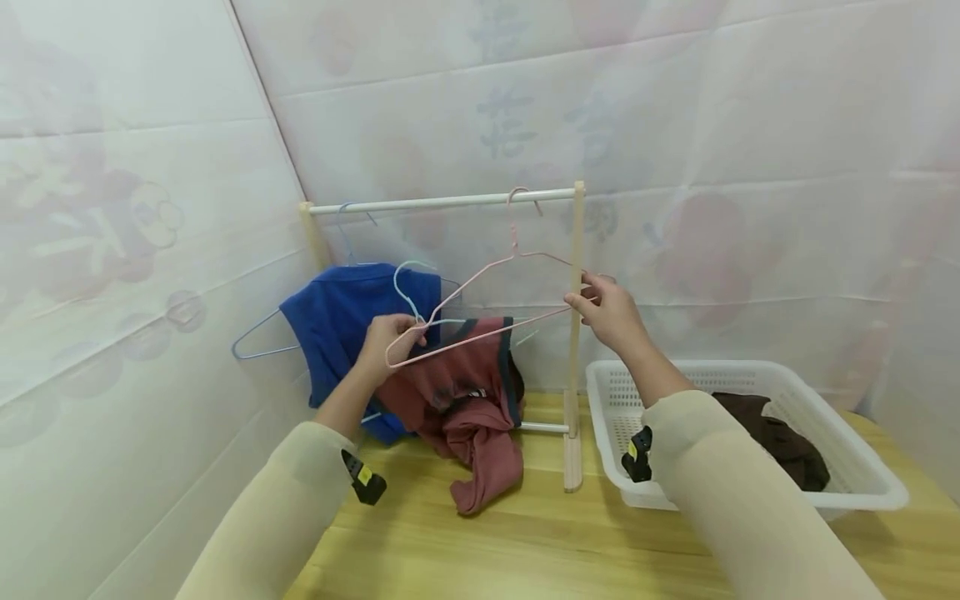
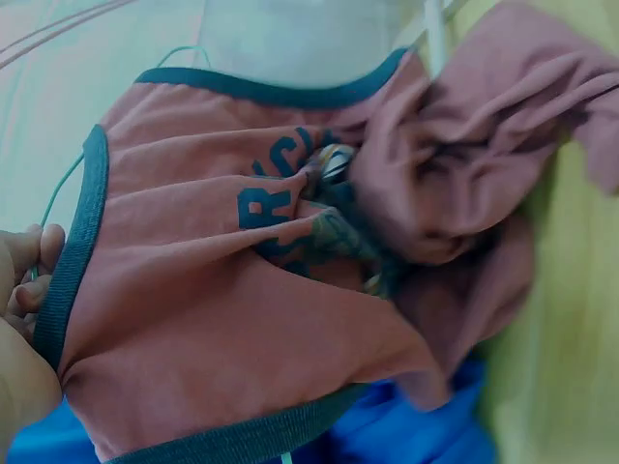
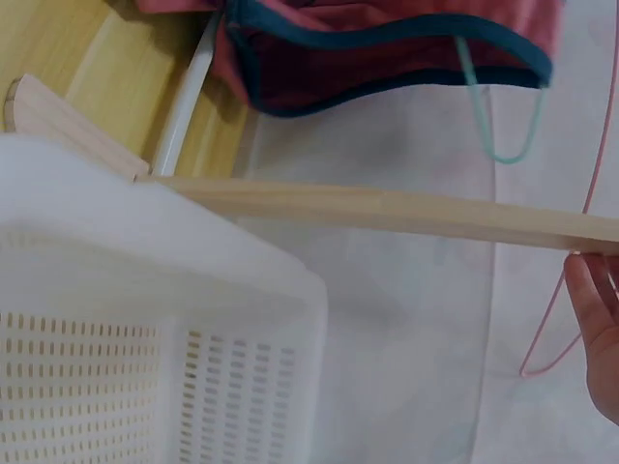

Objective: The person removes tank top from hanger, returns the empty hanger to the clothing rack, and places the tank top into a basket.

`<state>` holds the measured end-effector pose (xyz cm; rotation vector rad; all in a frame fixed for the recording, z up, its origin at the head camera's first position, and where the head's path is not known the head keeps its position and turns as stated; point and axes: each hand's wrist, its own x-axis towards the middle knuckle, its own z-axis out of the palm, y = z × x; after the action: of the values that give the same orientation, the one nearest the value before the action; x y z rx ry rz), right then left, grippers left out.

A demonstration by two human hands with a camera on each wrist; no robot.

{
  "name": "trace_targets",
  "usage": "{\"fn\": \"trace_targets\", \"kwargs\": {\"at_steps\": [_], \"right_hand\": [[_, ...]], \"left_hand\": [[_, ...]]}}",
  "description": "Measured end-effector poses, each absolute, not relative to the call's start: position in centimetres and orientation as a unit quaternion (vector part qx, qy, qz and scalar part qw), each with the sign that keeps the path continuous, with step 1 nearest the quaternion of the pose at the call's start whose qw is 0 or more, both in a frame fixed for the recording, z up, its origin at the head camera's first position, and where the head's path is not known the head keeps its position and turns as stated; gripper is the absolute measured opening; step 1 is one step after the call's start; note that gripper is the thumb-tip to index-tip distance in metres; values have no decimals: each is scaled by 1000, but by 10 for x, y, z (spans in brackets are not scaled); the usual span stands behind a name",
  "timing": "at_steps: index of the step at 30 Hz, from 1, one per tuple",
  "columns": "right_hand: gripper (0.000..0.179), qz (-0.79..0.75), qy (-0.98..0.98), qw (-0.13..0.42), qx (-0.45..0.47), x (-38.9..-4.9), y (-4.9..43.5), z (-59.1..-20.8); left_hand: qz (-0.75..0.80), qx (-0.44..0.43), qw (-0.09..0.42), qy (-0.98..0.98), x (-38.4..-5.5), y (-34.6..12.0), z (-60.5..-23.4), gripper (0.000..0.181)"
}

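My left hand (image 1: pixel 393 340) pinches a mint-green hanger (image 1: pixel 408 292) just below its hook. From that hanger droops a dusty-red sleeveless top (image 1: pixel 480 358) with dark teal trim and lettering, its lower part bunched toward the table. My right hand (image 1: pixel 611 312) grips the wooden post (image 1: pixel 575 358) of a small clothes rack, thumb in front and fingers behind. A pink hanger (image 1: pixel 487 265) hangs tilted from the rail beside that hand, which partly hides its right end. The pink hanger's left end crosses in front of my left fingers; contact there is unclear.
A blue garment (image 1: pixel 337 308) hangs on a blue hanger at the rack's left, behind the red top. Right of the rack stands a white perforated basket (image 1: pixel 862 458) holding a dark brown garment (image 1: pixel 780 442). The rack's rail (image 1: pixel 442 202) spans above the wooden table (image 1: pixel 450 558).
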<state>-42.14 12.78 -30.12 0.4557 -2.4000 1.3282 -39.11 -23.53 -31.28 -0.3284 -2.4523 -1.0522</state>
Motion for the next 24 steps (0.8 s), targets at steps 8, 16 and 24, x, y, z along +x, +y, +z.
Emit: {"fn": "trace_targets", "kwargs": {"at_steps": [8,16,24], "right_hand": [[60,445,-852,229,152,-415,134,-309],[32,386,-792,431,193,-392,116,-340],[17,237,-838,359,335,-378,75,-373]], "left_hand": [[-450,-119,226,-856,-375,-227,-358,24],[-461,-114,186,-860,-365,-224,-383,28],[-469,-129,145,-862,-358,-229,-384,31]]}}
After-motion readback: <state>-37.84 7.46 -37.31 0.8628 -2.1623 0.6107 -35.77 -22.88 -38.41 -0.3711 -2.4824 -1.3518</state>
